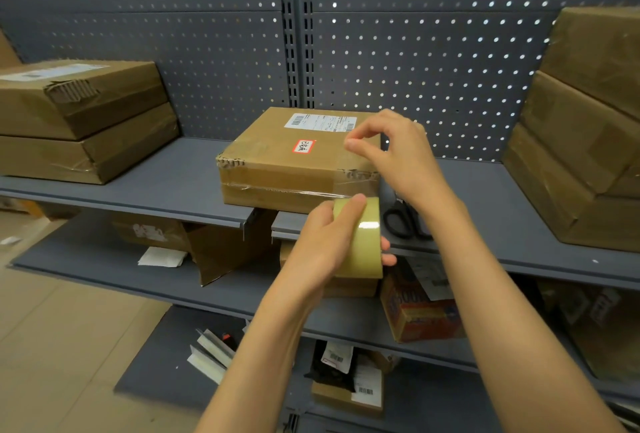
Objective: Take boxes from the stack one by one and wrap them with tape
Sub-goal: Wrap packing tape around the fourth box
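Tape (360,238) sits in my left hand (323,245), fingers curled round the roll from the left and through to its far side, so that my other hand can draw the strip off it. I hold it just below the front edge of the box (294,159), close to where the strip would run. My right hand (394,152) hovers over the box's right corner, thumb and forefinger nearly pinched together; I judge they hold the loose end of the tape, but the clear strip itself is too faint to make out, so I cannot tell if that grip is clamped on anything.

The box lies flat on the shelf (166,173), front edge overhanging a little. Stacks stand to the left (79,121) and to the right (581,127), the right one cut off by the frame. Scissors (403,221) lie behind my right wrist, their blades hidden. Goods on the lower shelves are blurred.
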`<state>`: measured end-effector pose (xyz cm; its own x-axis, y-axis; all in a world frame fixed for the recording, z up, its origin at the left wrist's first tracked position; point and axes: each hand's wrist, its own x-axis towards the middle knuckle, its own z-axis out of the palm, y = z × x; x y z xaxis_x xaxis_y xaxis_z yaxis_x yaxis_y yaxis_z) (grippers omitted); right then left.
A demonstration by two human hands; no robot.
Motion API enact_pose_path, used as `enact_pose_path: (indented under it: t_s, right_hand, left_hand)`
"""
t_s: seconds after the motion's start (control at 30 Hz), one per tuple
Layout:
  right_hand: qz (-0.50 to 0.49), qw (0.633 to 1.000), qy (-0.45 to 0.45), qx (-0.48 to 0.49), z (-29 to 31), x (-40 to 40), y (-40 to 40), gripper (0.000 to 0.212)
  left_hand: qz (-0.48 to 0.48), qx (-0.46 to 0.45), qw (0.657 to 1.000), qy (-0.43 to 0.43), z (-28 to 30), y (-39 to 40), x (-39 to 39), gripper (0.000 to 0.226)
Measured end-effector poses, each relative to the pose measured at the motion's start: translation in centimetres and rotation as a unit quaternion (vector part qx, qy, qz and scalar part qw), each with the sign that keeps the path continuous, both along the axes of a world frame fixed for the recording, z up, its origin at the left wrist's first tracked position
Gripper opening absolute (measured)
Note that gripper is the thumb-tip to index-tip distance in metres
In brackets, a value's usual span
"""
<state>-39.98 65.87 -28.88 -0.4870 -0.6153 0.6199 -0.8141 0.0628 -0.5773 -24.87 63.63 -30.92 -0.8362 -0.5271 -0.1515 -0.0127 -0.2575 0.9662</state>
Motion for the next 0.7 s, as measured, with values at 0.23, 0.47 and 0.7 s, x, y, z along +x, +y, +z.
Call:
enact_pose_path:
  t_s: [0.23,0.47,0.7]
  right_hand:
    - [-0.017,1.0,-0.006,0.014,0.1,-1.8,-0.3,0.007]
    - [0.01,1.0,-0.028,-0.003,0.5,-2.8,-1.1,0.007]
    - [0.007,0.999,-0.014,0.042,0.3,-3.9,-2.1,0.005]
  left_hand:
    - [0.013,-0.061,0.998,-0.028,0.0,-0.6,-0.1,0.022]
    - [0.035,-0.042,0.998,-0.016,0.5,-0.7,-0.7,0.02]
    - [0.036,-0.006,0.999,0.014,0.9,-0.6,-1.2,0.02]
